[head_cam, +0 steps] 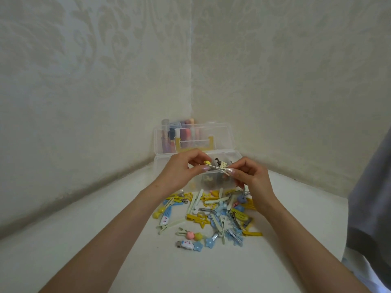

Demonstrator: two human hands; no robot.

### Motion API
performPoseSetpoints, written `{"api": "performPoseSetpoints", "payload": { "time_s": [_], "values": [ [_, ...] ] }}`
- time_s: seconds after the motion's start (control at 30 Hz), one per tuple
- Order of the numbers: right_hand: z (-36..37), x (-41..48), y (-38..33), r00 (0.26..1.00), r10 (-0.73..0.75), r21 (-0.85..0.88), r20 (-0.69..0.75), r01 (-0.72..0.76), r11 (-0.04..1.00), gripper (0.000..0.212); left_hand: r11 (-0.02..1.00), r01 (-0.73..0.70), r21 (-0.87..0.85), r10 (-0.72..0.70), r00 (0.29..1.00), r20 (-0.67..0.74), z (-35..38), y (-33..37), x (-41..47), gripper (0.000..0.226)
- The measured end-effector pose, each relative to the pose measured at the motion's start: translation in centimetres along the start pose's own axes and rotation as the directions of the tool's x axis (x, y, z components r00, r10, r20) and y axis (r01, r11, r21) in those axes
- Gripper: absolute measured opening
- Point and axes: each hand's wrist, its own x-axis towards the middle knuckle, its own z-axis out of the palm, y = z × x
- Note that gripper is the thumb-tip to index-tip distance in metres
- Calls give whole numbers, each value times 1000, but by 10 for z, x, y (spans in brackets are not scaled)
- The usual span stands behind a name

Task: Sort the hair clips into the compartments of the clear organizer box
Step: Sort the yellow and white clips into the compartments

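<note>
Most pastel hair clips (211, 210) unsorted, heaped on white table (95, 261) | left hand (179, 173), right hand (255, 179): fingers (196, 169) pinch one cream clip with yellow charm (215, 167) above clear plastic organizer box (158, 163) | few items inside

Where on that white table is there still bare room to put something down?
Bare tabletop lies left of the clip pile, toward the wall, and nearer, between the forearms. It is crowded from the pile back to the clear organizer box.

clear plastic organizer box (222, 129), glossy hair clips (211, 212)
</note>
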Motion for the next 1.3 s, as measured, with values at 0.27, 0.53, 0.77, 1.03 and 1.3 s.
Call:
{"api": "performPoseSetpoints", "payload": {
  "time_s": [0.27, 0.53, 0.77, 1.03, 1.3],
  "values": [
    [-1, 1, 13, 998, -54, -377, -16, 44, 925, 21, 1000, 0, 2, 0, 982, -188, -13, 1, 4, 6],
    [-7, 2, 13, 945, 222, -779, 242, 53, 625, 10, 891, 115, 439, 50, 937, -347, -4, -16, -1, 14],
    [-11, 4, 10, 917, 293, -794, 270, 40, 606, 21, 838, 103, 536, 66, 956, -287, 3, -30, -1, 16],
    [-13, 4, 5, 930, 288, -885, 229, 76, 460, 13, 794, 78, 603, 81, 969, -232, 4, -35, 0, 23],
    [-13, 5, 8, 953, 247, -849, 177, 22, 527, 23, 860, 113, 498, 1, 975, -223, 2, -29, 2, 18]
  ]
}}
